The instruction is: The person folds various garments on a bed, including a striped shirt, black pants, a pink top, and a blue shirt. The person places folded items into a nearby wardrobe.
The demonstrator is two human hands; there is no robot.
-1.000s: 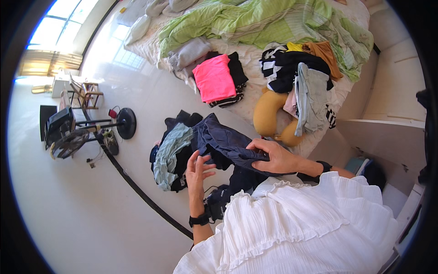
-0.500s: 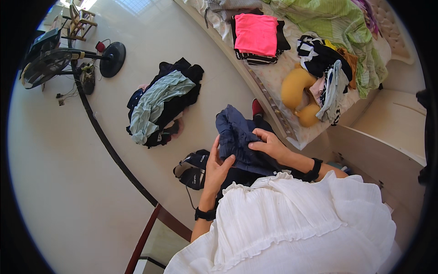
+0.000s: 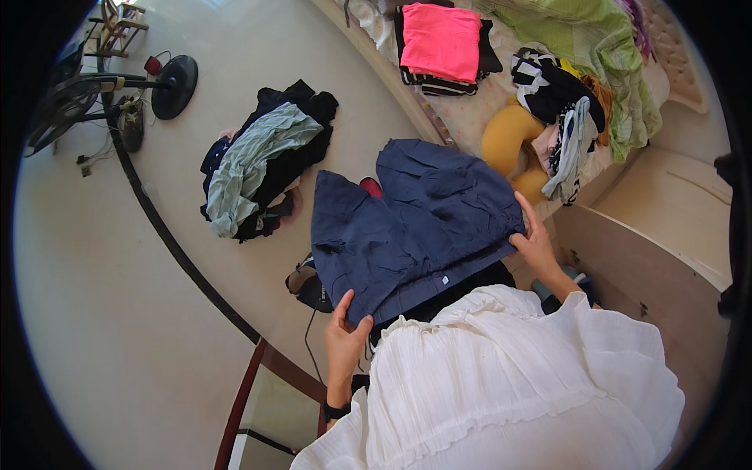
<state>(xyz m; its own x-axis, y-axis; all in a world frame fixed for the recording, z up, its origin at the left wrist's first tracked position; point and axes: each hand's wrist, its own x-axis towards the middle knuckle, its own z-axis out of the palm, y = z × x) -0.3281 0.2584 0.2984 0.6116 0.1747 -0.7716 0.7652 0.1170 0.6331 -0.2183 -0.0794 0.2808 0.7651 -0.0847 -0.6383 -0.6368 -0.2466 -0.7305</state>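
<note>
Head view looks down on a pale smooth floor [image 3: 117, 313] with a bed [image 3: 470, 117] up at the top right. Left hand [image 3: 347, 333] pinches the lower corner of the navy garment [image 3: 415, 223], thumb on top; right hand [image 3: 535, 239] grips its right edge, fingers curled over the cloth. It hangs spread out in front of the white blouse [image 3: 509, 384], long axis running lower left to upper right, waistband toward the person. Around it: a clothes pile [image 3: 262, 160] on the floor, a fan base [image 3: 174, 84], a pink folded top [image 3: 440, 39] and a yellow pillow [image 3: 505, 141] on the bed. The garment hides the floor right under it.
</note>
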